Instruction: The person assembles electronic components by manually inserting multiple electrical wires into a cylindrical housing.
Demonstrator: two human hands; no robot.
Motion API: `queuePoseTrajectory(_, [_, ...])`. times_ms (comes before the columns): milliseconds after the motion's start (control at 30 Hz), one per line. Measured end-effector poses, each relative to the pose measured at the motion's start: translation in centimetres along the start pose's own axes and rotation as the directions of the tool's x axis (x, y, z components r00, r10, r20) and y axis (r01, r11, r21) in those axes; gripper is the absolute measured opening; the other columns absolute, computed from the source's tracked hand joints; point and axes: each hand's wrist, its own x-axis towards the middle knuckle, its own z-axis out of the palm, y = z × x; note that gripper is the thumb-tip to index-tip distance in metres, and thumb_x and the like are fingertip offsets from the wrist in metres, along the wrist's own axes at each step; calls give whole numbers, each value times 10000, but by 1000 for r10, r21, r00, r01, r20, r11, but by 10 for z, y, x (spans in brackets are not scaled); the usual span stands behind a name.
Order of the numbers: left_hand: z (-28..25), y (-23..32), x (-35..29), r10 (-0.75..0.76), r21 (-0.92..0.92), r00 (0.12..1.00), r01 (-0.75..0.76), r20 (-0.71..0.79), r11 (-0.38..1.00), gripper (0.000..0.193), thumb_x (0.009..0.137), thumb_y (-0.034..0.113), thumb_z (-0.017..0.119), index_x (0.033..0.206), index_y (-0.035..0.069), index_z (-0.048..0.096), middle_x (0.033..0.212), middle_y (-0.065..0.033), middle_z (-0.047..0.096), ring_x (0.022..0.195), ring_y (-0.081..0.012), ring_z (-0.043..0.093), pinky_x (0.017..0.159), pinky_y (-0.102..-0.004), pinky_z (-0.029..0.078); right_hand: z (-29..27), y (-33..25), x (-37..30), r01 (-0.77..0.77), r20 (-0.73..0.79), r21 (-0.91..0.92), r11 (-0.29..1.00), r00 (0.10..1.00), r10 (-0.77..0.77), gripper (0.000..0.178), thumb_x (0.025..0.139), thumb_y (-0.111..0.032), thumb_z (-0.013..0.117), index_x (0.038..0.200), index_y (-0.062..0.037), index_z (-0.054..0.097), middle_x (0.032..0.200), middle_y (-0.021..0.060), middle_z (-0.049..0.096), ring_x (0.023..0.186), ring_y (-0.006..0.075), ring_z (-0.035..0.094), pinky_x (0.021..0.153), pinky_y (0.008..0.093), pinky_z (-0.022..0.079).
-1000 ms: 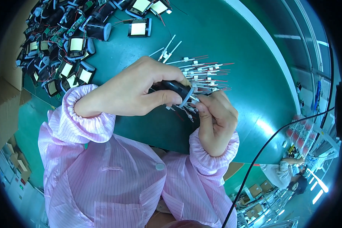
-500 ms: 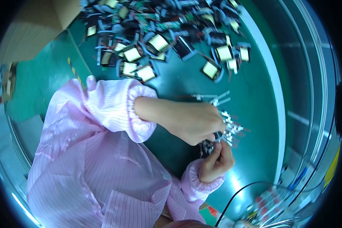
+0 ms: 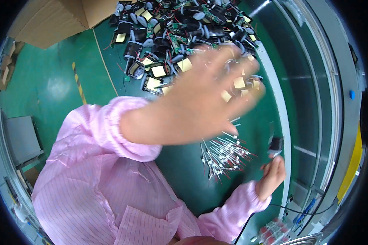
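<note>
My left hand, blurred by motion, is raised over the green bench with its fingers spread and nothing visible in them. It partly hides a heap of black cylindrical units with grey rings, yellow pads, green circuit boards and red wires. Off to the right, my right hand is closed on the lower end of a small black part with a pale lower edge; blur hides its exact kind. Between the hands lies a fanned bundle of thin wire leads with white connectors.
A cardboard box stands at the far left. The bench's pale raised edge curves along the right, with metal rails beyond. Near the lower right are a clear container with red contents and a black cable.
My hands were together over the wire leads and have parted. The left hand has risen, opened and moved away toward the heap; the right has moved right with the black part, uncovering the leads.
</note>
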Motion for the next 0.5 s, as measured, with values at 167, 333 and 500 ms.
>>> queuePoseTrajectory(167, [-22,-50,-59,-541,489,833,427,115,760,962,651,549,756,1425,136,361,1453,-236,315,1302,-488,313,953,-638,360,-63,80,111,-107,-251,300,948,950,187,274,992,-236,489,996,11,607,532,-31,392,475,68,357,512,247,392])
queuePoseTrajectory(333, [-12,-77,-101,-403,76,906,396,127,915,820,798,369,720,1458,100,315,1488,-235,257,1355,-419,285,1100,-482,296,-92,97,162,-248,-309,68,966,916,257,330,953,-225,527,1173,12,585,1052,149,683,899,209,627,810,363,487])
queuePoseTrajectory(500, [10,-57,-97,-312,202,948,318,-65,926,619,815,262,702,1343,42,465,1426,-187,387,1287,-379,388,1063,-463,319,-20,32,50,522,243,-639,565,834,-495,443,839,-116,630,1258,5,553,1237,225,574,1165,386,509,1016,442,378])
